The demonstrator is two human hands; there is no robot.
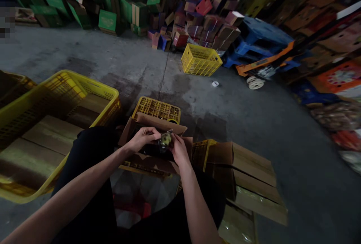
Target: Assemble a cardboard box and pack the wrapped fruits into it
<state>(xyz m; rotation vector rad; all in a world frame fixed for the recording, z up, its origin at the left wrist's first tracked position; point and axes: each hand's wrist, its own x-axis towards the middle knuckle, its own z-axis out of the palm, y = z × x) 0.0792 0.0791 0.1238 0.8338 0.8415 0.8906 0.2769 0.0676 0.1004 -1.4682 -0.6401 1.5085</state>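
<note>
Between my two hands is a small clear plastic package [165, 141] with something yellow-green inside; its exact contents are too small to make out. My left hand [145, 138] pinches its left side, with thumb and forefinger together. On the other side my right hand [178, 148] is closed on the package's right edge. Both hands are above an open cardboard box [158, 123] whose flaps stand up. The dark inside of the box is partly hidden by my hands. A yellow crate [158, 108] lies under and behind the box.
To my left stands a large yellow crate [117, 95] holding flat cardboard boxes. More cardboard boxes [254, 165] are at my right knee. Farther off are a yellow basket [201, 60], a white roll [215, 84], an orange pallet jack [265, 63], blue pallets [254, 33] and piled green boxes [107, 21].
</note>
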